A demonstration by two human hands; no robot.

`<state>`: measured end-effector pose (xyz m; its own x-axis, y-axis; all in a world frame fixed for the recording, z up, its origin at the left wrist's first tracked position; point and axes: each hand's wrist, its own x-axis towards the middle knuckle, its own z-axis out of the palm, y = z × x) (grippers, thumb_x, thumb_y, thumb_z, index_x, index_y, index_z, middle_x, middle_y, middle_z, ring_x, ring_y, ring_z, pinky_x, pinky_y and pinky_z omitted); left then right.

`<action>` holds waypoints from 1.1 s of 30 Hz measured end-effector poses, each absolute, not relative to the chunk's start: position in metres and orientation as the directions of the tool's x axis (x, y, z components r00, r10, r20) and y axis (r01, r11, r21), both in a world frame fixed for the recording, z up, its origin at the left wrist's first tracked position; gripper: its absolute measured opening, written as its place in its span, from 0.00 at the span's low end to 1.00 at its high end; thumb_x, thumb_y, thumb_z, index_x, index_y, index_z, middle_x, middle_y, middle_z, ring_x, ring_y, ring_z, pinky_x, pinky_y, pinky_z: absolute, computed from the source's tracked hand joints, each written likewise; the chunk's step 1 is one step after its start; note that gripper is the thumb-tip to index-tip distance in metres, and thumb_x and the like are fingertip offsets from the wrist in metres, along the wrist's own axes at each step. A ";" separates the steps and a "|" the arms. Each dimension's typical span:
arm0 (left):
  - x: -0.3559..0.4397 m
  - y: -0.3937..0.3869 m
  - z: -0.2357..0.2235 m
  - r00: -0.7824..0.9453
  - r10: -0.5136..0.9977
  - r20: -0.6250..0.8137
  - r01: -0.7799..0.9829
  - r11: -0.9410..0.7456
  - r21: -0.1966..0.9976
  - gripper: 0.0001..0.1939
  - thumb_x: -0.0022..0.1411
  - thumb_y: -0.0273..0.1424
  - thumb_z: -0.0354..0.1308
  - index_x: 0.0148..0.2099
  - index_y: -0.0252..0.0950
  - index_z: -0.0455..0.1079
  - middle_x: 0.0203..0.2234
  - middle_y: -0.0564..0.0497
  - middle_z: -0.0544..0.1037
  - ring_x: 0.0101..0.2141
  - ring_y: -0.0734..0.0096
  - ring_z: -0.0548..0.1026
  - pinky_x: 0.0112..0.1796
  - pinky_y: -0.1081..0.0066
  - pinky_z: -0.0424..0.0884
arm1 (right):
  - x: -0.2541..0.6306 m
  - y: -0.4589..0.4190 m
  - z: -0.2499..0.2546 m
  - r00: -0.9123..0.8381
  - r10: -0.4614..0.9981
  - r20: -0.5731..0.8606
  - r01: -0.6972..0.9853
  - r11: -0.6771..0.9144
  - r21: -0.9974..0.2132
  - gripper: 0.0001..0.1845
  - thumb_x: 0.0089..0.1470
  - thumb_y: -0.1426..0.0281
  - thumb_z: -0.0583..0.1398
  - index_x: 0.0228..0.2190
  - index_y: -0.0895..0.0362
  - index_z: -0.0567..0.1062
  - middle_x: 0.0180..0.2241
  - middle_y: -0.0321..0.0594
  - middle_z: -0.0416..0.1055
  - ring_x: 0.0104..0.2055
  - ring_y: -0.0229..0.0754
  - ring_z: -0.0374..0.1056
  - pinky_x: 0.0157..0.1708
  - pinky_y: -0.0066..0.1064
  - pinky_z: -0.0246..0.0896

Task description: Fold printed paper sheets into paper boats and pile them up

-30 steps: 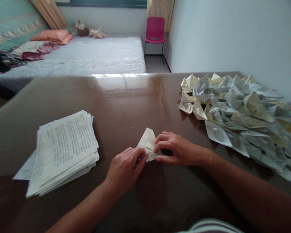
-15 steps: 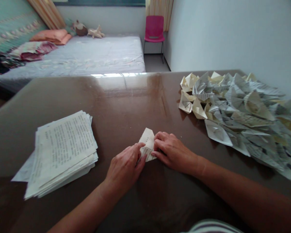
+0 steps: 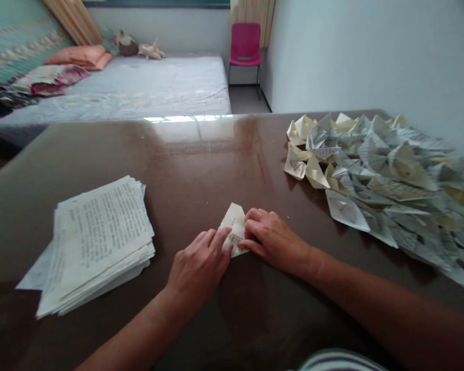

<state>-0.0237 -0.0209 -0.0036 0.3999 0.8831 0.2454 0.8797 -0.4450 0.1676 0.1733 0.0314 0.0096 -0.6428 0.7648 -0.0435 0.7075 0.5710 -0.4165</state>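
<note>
A small folded piece of printed paper [image 3: 234, 224] lies on the dark brown table [image 3: 185, 165] near its front middle. My left hand [image 3: 199, 265] presses its fingertips on the paper's left lower edge. My right hand [image 3: 274, 239] lies over the paper's right side, fingers bent down onto it. Only the paper's pointed upper part shows between the two hands; the rest is covered.
A stack of printed sheets [image 3: 96, 237] lies at the left. A large heap of folded paper shapes [image 3: 382, 175] covers the right side of the table by the wall. Behind the table are a bed [image 3: 139, 85] and a pink chair [image 3: 246, 46].
My right hand has slid left over the folded paper, covering more of it. My left hand has stayed on its left edge, shifting only slightly.
</note>
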 end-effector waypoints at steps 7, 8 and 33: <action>-0.020 -0.029 -0.009 0.631 0.741 0.228 0.752 -0.657 0.056 0.29 0.67 0.39 0.50 0.65 0.31 0.55 0.61 0.44 0.64 0.61 0.60 0.60 0.58 0.61 0.59 | 0.172 0.033 0.005 -0.648 0.761 -0.034 0.710 0.587 -0.390 0.07 0.56 0.67 0.60 0.32 0.58 0.71 0.40 0.42 0.68 0.43 0.43 0.64 0.40 0.34 0.58; -0.021 -0.030 -0.011 0.646 0.739 0.193 0.746 -0.665 0.049 0.33 0.66 0.43 0.50 0.66 0.30 0.52 0.63 0.43 0.60 0.62 0.60 0.58 0.59 0.61 0.57 | 0.173 0.033 0.004 -0.651 0.759 -0.029 0.706 0.591 -0.390 0.07 0.56 0.67 0.60 0.32 0.58 0.71 0.40 0.42 0.68 0.43 0.43 0.64 0.41 0.34 0.58; -0.030 -0.016 -0.003 0.699 0.671 0.248 0.687 -0.727 0.030 0.17 0.69 0.30 0.46 0.58 0.38 0.65 0.57 0.49 0.70 0.57 0.65 0.67 0.53 0.65 0.64 | 0.171 -0.014 0.039 -0.732 0.681 -0.015 0.681 0.732 0.029 0.07 0.55 0.76 0.58 0.35 0.59 0.76 0.34 0.46 0.74 0.35 0.48 0.65 0.30 0.40 0.56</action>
